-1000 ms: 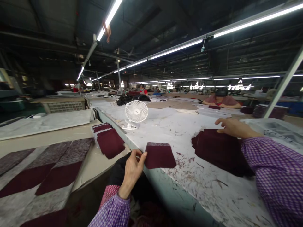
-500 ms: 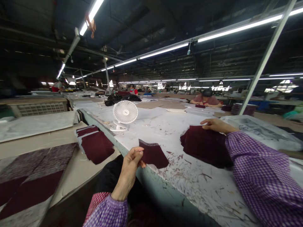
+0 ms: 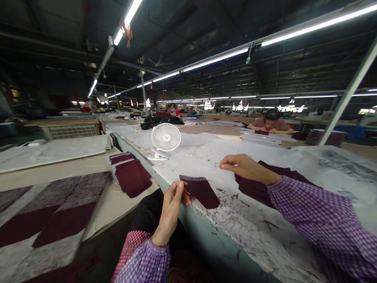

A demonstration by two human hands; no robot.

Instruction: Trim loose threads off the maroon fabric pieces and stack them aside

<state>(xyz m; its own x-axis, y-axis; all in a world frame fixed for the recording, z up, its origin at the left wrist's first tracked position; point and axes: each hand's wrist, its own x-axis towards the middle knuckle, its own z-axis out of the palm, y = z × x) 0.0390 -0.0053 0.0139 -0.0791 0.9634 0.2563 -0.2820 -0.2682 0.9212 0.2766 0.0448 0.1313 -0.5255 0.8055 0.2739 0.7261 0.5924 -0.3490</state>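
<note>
My left hand (image 3: pixel 173 198) pinches one corner of a small dark maroon fabric piece (image 3: pixel 204 192) with a grey speckled top edge. That piece lies mostly flat on the white table near its front edge. Further right, my right hand (image 3: pixel 246 167) is raised over the tabletop, its fingers drawn together and pointing left, with no cloth showing in them. Behind and under my right wrist is a stack of maroon fabric pieces (image 3: pixel 253 190), partly hidden by my hand and sleeve.
A white clip fan (image 3: pixel 165 137) stands on the white-covered table (image 3: pixel 203 153), which is strewn with scraps. Left are a fanned maroon pile (image 3: pixel 132 177) and larger maroon-and-grey panels (image 3: pixel 67 212). Clear plastic wrapping (image 3: pixel 344 169) lies right. Another person (image 3: pixel 271 122) works across the table.
My right hand has left the stack's top corner and moved left over the table. My left hand still holds the small piece. The view has swung slightly left.
</note>
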